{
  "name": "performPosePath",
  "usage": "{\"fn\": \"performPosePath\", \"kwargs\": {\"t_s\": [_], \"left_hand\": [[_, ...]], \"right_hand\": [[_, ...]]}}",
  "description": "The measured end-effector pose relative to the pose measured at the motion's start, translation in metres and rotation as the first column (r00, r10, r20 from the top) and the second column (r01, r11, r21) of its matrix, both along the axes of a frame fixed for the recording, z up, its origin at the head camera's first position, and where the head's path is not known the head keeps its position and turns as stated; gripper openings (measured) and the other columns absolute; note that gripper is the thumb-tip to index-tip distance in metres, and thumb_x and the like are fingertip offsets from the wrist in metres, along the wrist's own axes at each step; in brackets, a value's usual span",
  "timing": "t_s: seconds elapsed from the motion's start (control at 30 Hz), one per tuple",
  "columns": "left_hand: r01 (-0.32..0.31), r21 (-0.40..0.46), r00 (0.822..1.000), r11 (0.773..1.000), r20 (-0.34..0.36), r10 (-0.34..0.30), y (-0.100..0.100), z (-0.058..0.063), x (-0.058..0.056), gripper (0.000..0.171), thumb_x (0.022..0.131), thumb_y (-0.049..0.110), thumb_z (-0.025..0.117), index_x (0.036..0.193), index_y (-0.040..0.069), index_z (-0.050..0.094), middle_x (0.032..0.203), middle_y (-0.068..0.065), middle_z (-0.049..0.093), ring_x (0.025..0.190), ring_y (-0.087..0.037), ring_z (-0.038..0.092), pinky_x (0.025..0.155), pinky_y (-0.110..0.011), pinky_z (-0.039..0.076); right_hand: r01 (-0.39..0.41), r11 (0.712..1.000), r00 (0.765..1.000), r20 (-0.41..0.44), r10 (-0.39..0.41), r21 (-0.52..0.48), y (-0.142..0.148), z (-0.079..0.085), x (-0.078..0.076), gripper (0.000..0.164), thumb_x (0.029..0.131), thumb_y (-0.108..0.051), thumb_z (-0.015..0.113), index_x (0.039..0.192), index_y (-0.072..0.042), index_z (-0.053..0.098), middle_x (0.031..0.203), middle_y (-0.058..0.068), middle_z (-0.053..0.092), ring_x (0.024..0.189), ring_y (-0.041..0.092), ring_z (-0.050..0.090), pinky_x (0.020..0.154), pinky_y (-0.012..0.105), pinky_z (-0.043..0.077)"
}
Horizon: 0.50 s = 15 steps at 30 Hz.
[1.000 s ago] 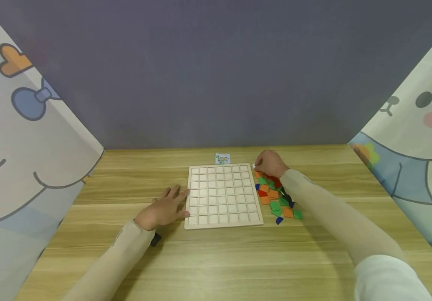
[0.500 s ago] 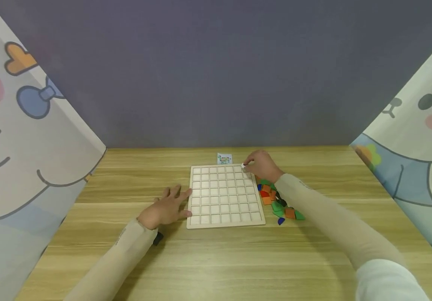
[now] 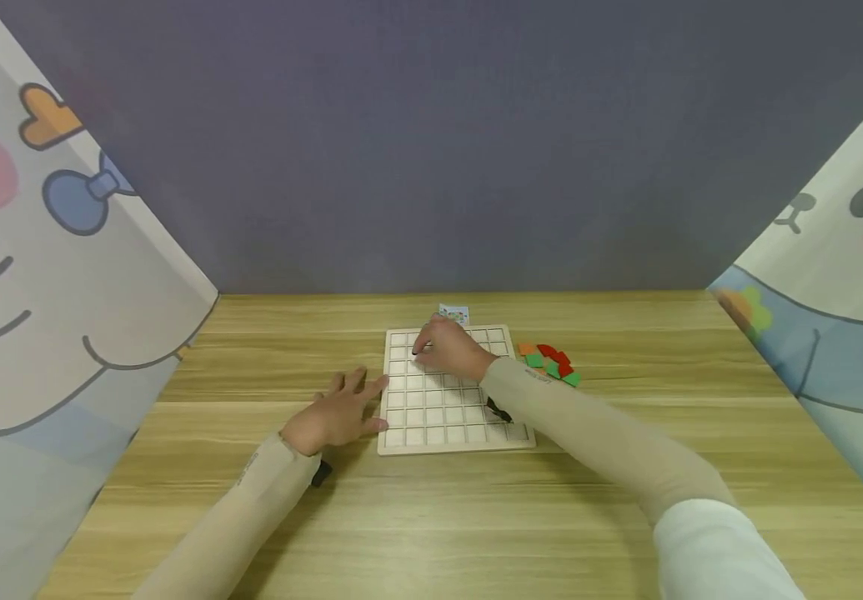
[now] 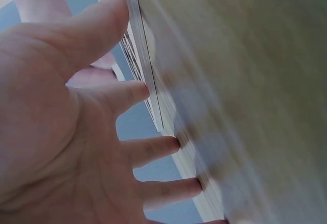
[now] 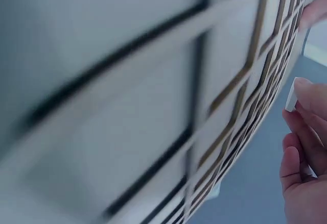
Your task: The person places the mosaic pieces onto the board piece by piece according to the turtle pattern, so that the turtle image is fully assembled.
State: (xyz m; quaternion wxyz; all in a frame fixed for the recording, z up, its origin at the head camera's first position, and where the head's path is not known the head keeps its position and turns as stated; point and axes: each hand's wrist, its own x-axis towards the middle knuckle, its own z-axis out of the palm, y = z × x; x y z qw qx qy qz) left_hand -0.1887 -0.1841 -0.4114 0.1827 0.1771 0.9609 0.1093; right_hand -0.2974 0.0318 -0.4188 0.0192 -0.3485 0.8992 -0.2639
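Note:
A pale wooden grid board (image 3: 437, 433) with rows of square cells lies flat on the table. Over its upper left part, my right hand (image 3: 452, 348) pinches a small white tile (image 5: 292, 96) between thumb and fingertip. That tile shows clearly only in the right wrist view. My left hand (image 3: 337, 414) lies at the board's left side, its fingers spread. Its thumb and index fingertip are at the board's edge, and the other fingertips rest on the table, as the left wrist view shows.
Red, green and orange flat pieces (image 3: 551, 363) lie loosely to the right of the board, partly hidden by the right forearm. A small printed card (image 3: 454, 313) lies behind the board. A grey wall (image 3: 461, 167) rises at the table's far edge.
My right hand has moved left from the coloured pieces, across the board's upper right corner to its upper left part, carrying the white tile. The left hand stays at the board's edge.

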Motion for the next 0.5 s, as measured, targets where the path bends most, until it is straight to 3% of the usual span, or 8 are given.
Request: {"fn": "performPosePath", "kwargs": {"t_s": [0.2,0.5], "left_hand": [[-0.002,-0.017,1.0,1.0,0.001,0.002,0.0,-0.003,-0.002,0.075,0.092,0.047,0.055,0.152,0.019,0.021,0.154,-0.025,0.008,0.132,-0.058,0.009,0.088,-0.078,0.022],[-0.014,-0.026,1.0,1.0,0.005,0.014,0.001,-0.003,-0.003,0.074,0.092,0.046,0.055,0.152,0.02,0.021,0.154,-0.024,0.008,0.132,-0.057,0.008,0.089,-0.077,0.022]], "right_hand": [[-0.004,1.0,1.0,0.023,0.004,0.022,-0.027,-0.001,-0.005,0.007,0.085,-0.013,0.073,0.09,-0.011,0.076,0.091,-0.005,0.065,0.087,0.012,0.049,0.075,0.025,0.046],[0.015,0.999,0.999,0.038,-0.016,0.048,-0.04,-0.002,-0.012,0.005,0.083,-0.011,0.074,0.087,-0.009,0.076,0.083,-0.006,0.062,0.085,0.012,0.049,0.075,0.024,0.045]]}}
